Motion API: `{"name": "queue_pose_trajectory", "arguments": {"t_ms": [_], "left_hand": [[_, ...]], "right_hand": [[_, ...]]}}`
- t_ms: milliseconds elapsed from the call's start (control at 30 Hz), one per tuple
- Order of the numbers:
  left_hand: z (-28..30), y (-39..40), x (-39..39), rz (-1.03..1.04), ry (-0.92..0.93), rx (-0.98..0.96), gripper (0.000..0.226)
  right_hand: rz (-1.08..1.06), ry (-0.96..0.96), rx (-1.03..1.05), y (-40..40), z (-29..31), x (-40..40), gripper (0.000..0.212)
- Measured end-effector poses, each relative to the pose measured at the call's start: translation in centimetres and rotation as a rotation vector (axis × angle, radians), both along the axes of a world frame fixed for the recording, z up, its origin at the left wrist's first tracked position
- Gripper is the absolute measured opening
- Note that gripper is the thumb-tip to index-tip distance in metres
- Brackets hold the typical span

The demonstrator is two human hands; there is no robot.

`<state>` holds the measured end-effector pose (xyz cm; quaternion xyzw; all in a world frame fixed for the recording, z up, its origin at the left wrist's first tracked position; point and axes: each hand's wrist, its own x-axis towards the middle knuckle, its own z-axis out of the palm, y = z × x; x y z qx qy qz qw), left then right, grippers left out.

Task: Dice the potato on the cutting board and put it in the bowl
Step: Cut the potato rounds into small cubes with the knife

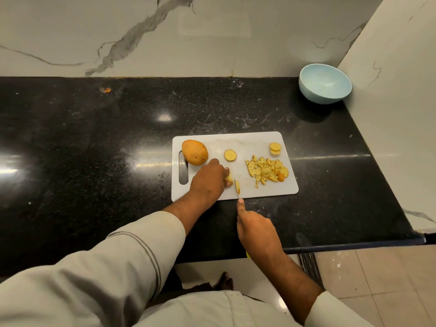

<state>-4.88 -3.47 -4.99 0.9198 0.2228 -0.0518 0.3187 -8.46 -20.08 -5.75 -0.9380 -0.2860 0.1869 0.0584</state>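
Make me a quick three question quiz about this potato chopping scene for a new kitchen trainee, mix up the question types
1. True or false: the pale blue round bowl already holds diced potato.
2. Which hand has its grip on the small knife? A) left hand B) right hand C) neither
3. Fill in: the large uncut brown potato lies at the ____ end of the white plastic cutting board, beside its handle slot.

Key:
1. False. The bowl looks empty; the pile of diced potato pieces sits on the board.
2. B. The right hand holds the knife, while the left hand steadies a piece.
3. Left.
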Motion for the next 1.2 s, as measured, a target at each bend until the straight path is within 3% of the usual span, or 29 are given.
{"name": "queue_pose_trajectory", "arguments": {"t_ms": [100,200,367,600,1033,1200], "left_hand": [[-0.4,0.4,-0.7,-0.045,-0.011,0.023,0.020],[-0.7,0.4,-1.2,-0.082,-0.032,0.066,0.043],[-0.4,0.1,-0.8,-0.008,-0.050,0.040,0.014],[0.6,-0.7,-0.1,-0.016,0.001,0.131,0.022],[0.5,-0.7,0.1,-0.030,0.000,0.181,0.008],[0.4,-0.7,-0.1,-0.022,-0.026,0.163,0.022]], "right_hand": [[-0.041,-0.068,0.059,0.2,0.3,0.3,0.053],[-0.048,-0.095,0.078,1.2,0.4,1.0,0.053],[0.007,-0.098,0.067,2.5,0.1,1.9,0.053],[0.012,-0.099,0.043,3.1,-0.1,2.1,0.055],[0.051,-0.047,-0.037,4.2,0.2,3.5,0.067],[0.068,-0.044,-0.069,3.0,0.1,2.6,0.068]]}}
